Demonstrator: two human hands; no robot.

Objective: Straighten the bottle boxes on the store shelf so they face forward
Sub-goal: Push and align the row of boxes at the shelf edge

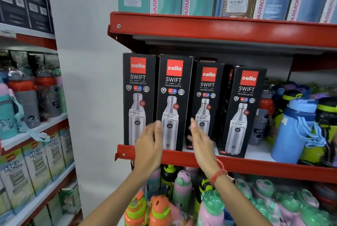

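Observation:
Several black "cello SWIFT" bottle boxes stand on the red middle shelf (255, 169). The leftmost box (138, 87) and the second box (174, 94) face forward at the shelf's front edge. The third box (207, 94) sits further back. The fourth box (244, 109) is turned slightly, showing its left side. My left hand (150, 142) is flat against the second box's lower left edge, fingers straight. My right hand (200, 142) is flat by that box's right side, in front of the third box. Neither hand grips anything.
Loose coloured bottles, including a blue one (295, 127), crowd the shelf right of the boxes. The red shelf above (218, 27) carries tall teal and blue boxes. More bottles fill the shelf below (182, 194). A second rack (32, 134) with bottles and boxes stands at left.

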